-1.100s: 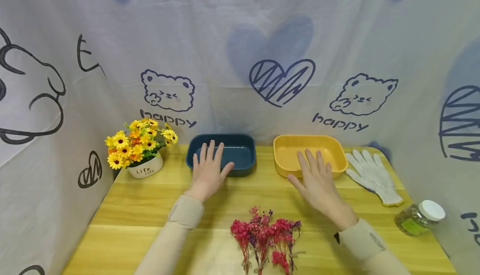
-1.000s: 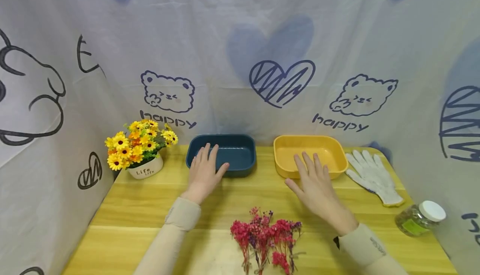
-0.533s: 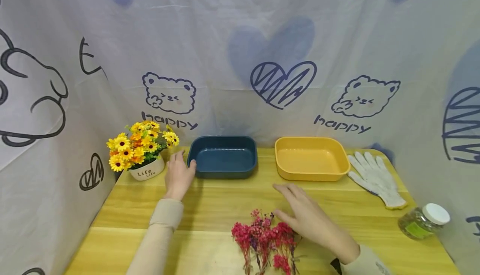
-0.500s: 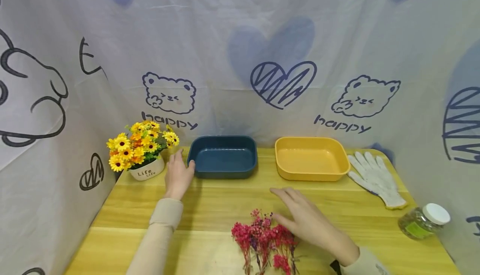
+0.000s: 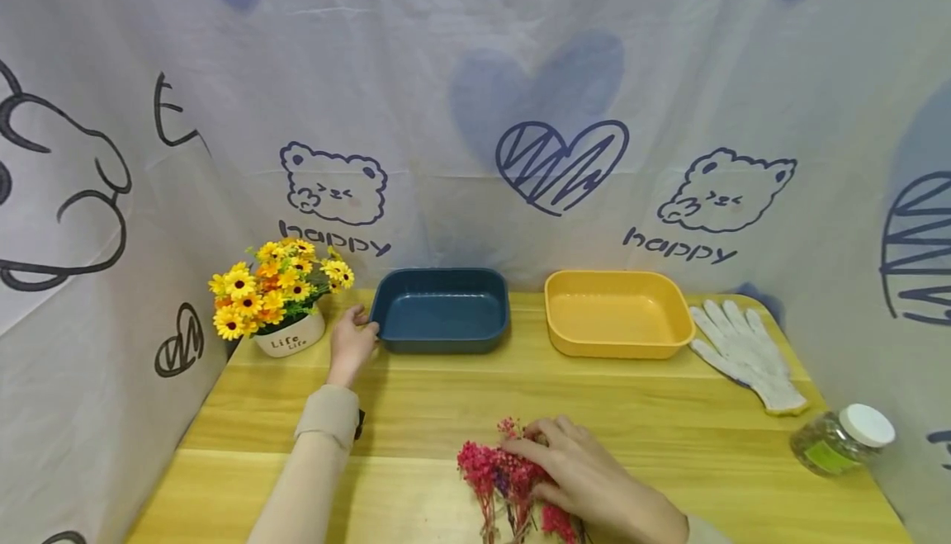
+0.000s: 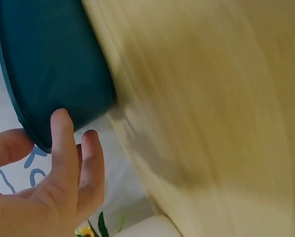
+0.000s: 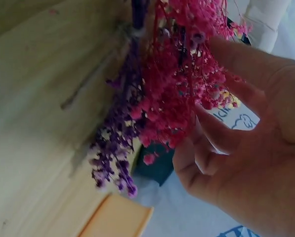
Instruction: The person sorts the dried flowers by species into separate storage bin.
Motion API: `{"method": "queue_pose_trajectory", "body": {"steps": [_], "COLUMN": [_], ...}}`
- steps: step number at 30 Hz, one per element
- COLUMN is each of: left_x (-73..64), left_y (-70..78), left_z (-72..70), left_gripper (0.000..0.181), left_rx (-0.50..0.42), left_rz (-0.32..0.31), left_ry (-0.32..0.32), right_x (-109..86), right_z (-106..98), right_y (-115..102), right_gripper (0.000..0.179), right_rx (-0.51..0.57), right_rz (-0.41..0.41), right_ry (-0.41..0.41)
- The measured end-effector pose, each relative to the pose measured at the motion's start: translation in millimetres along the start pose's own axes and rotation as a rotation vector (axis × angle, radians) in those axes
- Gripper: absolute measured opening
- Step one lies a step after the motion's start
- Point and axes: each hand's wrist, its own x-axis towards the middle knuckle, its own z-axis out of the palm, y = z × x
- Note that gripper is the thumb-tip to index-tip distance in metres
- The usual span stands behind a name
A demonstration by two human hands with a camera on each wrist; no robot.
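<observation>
My left hand (image 5: 352, 347) is at the left end of the dark blue tray (image 5: 446, 344). In the left wrist view, the thumb lies at the tray's rim and a fingertip (image 6: 62, 117) presses the outer wall, pinching the corner. Over the dried pink flowers (image 5: 478, 463), my right hand (image 5: 583, 474) curls its fingers around a bunch. The right wrist view has these flowers close up, with a purple sprig (image 7: 118, 143) hanging beside them. Part of the bunch is hidden by the hand.
A yellow tray (image 5: 618, 349) stands right of the blue one, beside a white glove (image 5: 745, 354). A lidded jar (image 5: 839, 441) is at the right edge. A pot of yellow flowers (image 5: 286, 292) stands left of my left hand. A printed curtain hangs behind.
Both hands have come away from over the trays. The left moved left to the blue tray's end and took its corner; the right came down toward me onto the dried flowers.
</observation>
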Motion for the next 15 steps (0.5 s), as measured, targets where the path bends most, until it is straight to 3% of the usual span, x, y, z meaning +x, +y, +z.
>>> {"method": "queue_pose_trajectory", "body": {"steps": [11, 15], "left_x": [1.6, 2.7], "left_y": [1.7, 0.2], "left_z": [0.6, 0.1], "left_gripper": [0.058, 0.058], "left_rx": [-0.113, -0.12], "left_rz": [-0.067, -0.07], "left_ry": [-0.049, -0.067], "right_x": [2.7, 4.8], "right_z": [9.3, 7.1], "right_y": [-5.4, -2.6], "right_gripper": [0.015, 0.007], "right_rx": [0.028, 0.091], "right_rz": [-0.028, -0.049], "right_ry": [0.202, 0.25]}}
